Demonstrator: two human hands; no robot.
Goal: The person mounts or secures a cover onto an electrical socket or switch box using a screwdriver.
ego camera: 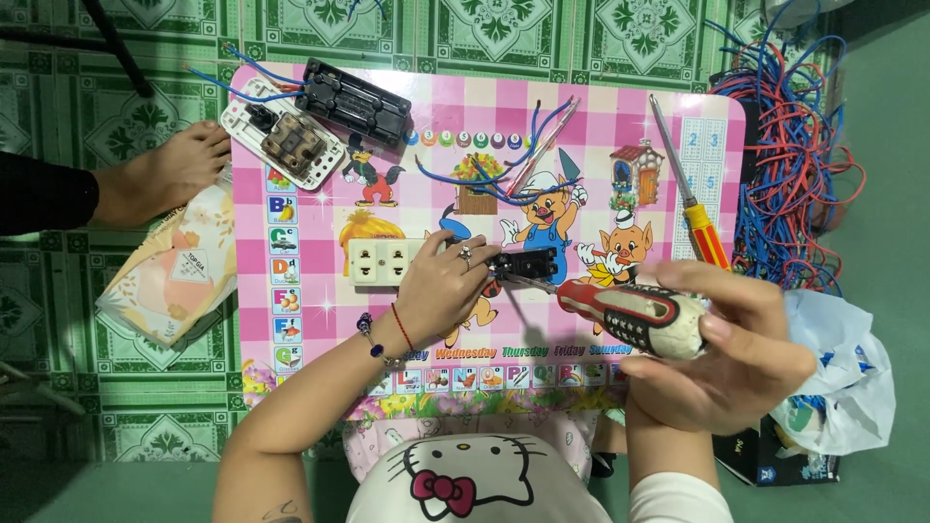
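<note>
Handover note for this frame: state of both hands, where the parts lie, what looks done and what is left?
Left hand presses the black switch module onto the pink table, beside the cream double socket.
Right hand grips the red-handled screwdriver, tip at the module.
Spare yellow-handled screwdriver lies at right; wired switch parts sit top left.
Done: cannot tell. Left: screw work on the module appears unfinished.

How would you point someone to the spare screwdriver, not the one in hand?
Start at the pink checked table and go to its right edge, beside the tangle of red and blue wires. The spare screwdriver lies there untouched; its slim yellow-and-red handle differs from the held screwdriver with its fat red, black and white one.
</note>
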